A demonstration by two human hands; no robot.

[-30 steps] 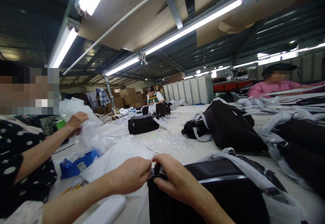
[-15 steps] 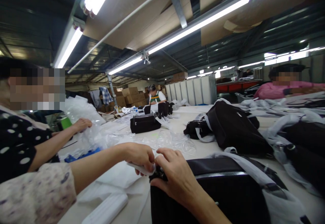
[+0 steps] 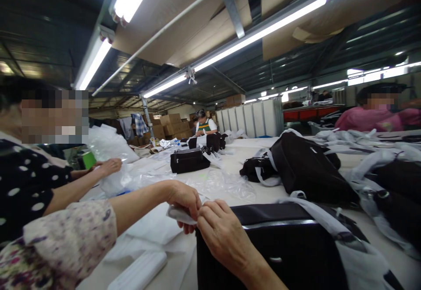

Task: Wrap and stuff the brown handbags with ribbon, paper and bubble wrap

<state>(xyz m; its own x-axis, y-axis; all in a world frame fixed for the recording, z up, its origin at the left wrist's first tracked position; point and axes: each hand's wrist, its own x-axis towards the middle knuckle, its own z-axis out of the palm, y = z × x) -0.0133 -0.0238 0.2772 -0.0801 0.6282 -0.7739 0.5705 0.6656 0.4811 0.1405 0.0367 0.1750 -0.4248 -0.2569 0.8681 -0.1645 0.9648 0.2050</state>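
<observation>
My left hand [image 3: 184, 199] is closed around a folded piece of thin white wrapping paper [image 3: 180, 214]. My right hand [image 3: 223, 233] meets it fingertip to fingertip, its fingers pinched together; what lies between them is hidden. Both hands are at the upper left corner of a black bag [image 3: 296, 255], which lies in front of me with a silver zipper [image 3: 279, 224] across its top. A white-wrapped strap [image 3: 315, 217] runs over the bag's right side. Loose white sheets [image 3: 154, 226] and a white packet [image 3: 140, 270] are left of the bag.
Beyond my bag stand a large black bag [image 3: 305, 167] and a smaller black bag [image 3: 190, 160]; more wrapped bags lie at right. Clear plastic [image 3: 226, 185] covers part of the white table. A co-worker in a polka-dot top [image 3: 29, 185] handles plastic at left; others sit farther off.
My right fingers have closed in from a spread grip over the bag's corner to a pinch against my left fingers. Dark hardware seen between the hands is now covered. The view has shifted slightly.
</observation>
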